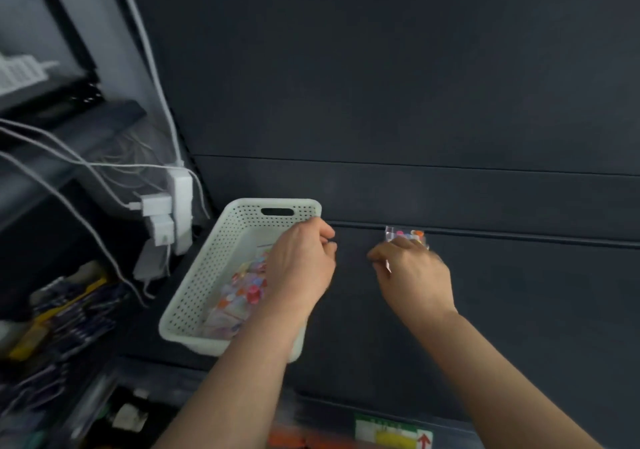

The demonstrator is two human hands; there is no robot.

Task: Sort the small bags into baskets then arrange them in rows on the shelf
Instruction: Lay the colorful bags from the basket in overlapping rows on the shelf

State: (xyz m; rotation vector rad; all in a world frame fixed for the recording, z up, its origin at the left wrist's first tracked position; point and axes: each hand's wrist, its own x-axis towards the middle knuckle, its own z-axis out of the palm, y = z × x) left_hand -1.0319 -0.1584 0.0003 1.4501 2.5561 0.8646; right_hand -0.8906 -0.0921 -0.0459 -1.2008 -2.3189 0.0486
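A white perforated basket (207,275) sits on the dark shelf (519,292), with several small clear bags of colourful beads (242,292) inside. My left hand (301,265) hovers over the basket's right rim, fingers curled; whether it holds anything is hidden. My right hand (412,275) holds a small clear bag of coloured beads (405,235) near the back of the shelf, to the right of the basket.
White chargers and a power strip (169,213) with cables hang left of the basket. Dark packets and yellow items (62,313) crowd the lower left. A labelled box (391,434) lies below the shelf's front edge. The dark wall panel (381,84) rises behind.
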